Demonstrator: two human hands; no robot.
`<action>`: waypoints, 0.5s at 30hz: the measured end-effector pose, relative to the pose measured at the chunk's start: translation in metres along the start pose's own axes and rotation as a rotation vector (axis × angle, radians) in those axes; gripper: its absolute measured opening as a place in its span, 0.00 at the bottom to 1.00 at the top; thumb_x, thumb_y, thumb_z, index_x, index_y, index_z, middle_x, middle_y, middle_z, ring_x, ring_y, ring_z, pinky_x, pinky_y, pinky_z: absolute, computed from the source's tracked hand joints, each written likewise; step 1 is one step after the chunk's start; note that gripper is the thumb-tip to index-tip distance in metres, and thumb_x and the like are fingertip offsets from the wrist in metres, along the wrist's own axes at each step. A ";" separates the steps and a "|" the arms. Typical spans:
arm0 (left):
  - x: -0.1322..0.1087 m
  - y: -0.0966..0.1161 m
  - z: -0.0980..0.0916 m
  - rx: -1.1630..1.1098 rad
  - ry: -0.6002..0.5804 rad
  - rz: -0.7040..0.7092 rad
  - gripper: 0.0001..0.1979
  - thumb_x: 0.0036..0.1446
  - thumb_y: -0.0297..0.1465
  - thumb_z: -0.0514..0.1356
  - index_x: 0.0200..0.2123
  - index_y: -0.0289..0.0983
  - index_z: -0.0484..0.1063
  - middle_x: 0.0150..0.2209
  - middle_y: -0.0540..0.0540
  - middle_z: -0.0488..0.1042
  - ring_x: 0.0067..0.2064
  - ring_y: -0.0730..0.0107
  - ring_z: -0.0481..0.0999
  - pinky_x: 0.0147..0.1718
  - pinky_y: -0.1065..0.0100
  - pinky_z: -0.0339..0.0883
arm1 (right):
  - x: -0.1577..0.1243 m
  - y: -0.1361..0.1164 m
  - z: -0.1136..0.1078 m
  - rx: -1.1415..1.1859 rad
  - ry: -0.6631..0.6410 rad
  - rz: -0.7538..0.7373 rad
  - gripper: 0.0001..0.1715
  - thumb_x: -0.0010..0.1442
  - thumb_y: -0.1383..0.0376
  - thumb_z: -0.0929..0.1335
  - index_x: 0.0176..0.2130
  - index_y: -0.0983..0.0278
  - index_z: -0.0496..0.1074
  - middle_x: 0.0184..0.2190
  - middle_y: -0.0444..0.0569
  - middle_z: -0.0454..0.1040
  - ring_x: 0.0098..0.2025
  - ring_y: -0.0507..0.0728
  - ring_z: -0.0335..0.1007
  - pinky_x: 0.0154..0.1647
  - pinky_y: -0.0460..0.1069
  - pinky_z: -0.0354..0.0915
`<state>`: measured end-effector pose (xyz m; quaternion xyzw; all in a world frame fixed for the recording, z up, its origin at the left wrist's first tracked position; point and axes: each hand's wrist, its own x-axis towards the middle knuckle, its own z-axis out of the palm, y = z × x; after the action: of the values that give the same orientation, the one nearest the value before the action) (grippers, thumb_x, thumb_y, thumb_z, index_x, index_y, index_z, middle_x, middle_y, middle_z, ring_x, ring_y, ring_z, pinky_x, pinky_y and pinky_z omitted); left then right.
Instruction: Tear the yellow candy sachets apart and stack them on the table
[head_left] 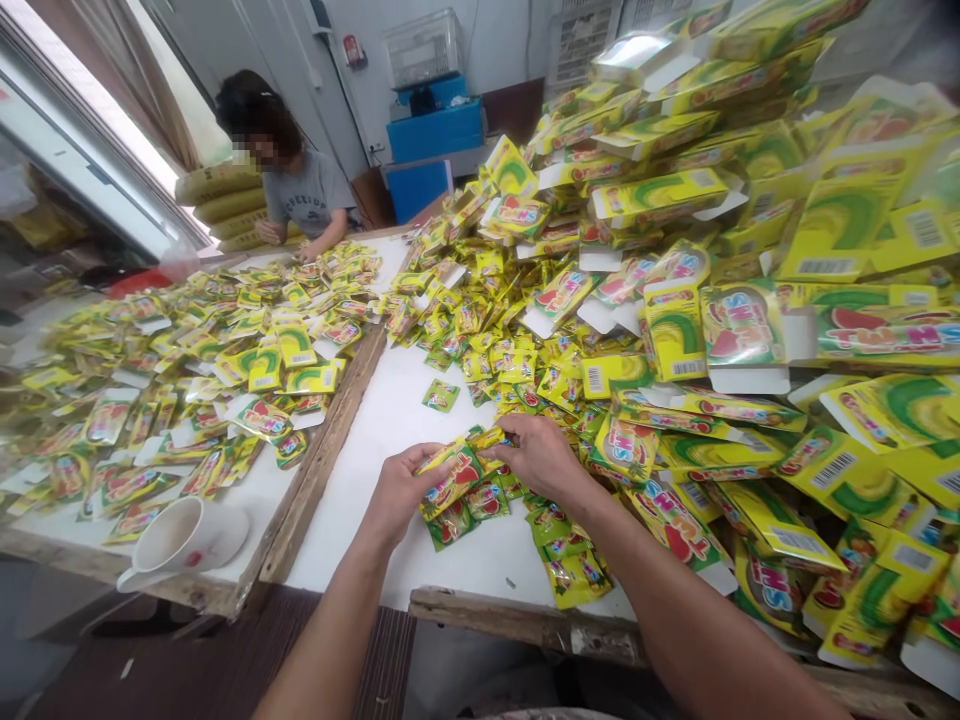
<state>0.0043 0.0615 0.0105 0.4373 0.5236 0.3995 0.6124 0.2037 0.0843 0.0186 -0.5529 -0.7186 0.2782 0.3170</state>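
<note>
My left hand (399, 492) grips a small yellow and green candy box (452, 478) with watermelon art, held tilted above the white tabletop (352, 510). At the box's far end, the fingers of my right hand (546, 458) are pinched on a small yellow candy packet (487, 440). Whether part of this packet is inside the box cannot be made out. Green candy sachets (491, 497) lie just below the box, between my hands. More yellow-green sachets (574, 572) rest under my right forearm.
A tall heap of candy boxes (679, 325), many with open white flaps, rises on the right. Beyond a wooden strip (330, 440), more boxes (259, 415) cover the left table beside a white mug (184, 535). A co-worker (311, 190) sits at the far end.
</note>
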 end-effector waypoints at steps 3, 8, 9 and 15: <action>-0.004 0.000 -0.001 0.037 -0.029 0.048 0.18 0.41 0.34 0.69 0.37 0.36 0.76 0.36 0.47 0.79 0.36 0.65 0.76 0.35 0.69 0.68 | 0.000 -0.002 -0.002 0.108 -0.081 0.116 0.18 0.47 0.57 0.68 0.16 0.63 0.61 0.14 0.38 0.51 0.20 0.49 0.47 0.21 0.45 0.45; -0.006 -0.001 0.000 0.074 -0.086 0.042 0.19 0.43 0.35 0.68 0.41 0.36 0.75 0.38 0.46 0.79 0.38 0.63 0.76 0.38 0.67 0.68 | -0.002 -0.007 0.001 0.189 -0.093 0.192 0.20 0.44 0.60 0.69 0.15 0.62 0.55 0.13 0.36 0.47 0.19 0.47 0.43 0.19 0.44 0.43; -0.006 -0.002 0.002 0.057 -0.084 0.035 0.20 0.43 0.35 0.68 0.42 0.36 0.74 0.39 0.46 0.78 0.38 0.62 0.76 0.38 0.67 0.68 | -0.002 -0.006 0.003 0.209 -0.098 0.202 0.20 0.44 0.60 0.69 0.15 0.63 0.54 0.13 0.36 0.48 0.19 0.47 0.44 0.19 0.44 0.43; -0.003 -0.001 0.010 -0.141 -0.045 -0.065 0.23 0.41 0.34 0.69 0.43 0.34 0.74 0.33 0.45 0.79 0.32 0.64 0.78 0.34 0.66 0.70 | 0.000 -0.001 0.011 0.501 -0.002 0.153 0.12 0.46 0.59 0.69 0.28 0.64 0.68 0.23 0.42 0.69 0.25 0.51 0.64 0.26 0.45 0.60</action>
<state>0.0137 0.0572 0.0114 0.3847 0.4941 0.4053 0.6660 0.1949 0.0836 0.0123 -0.5098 -0.5837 0.4712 0.4212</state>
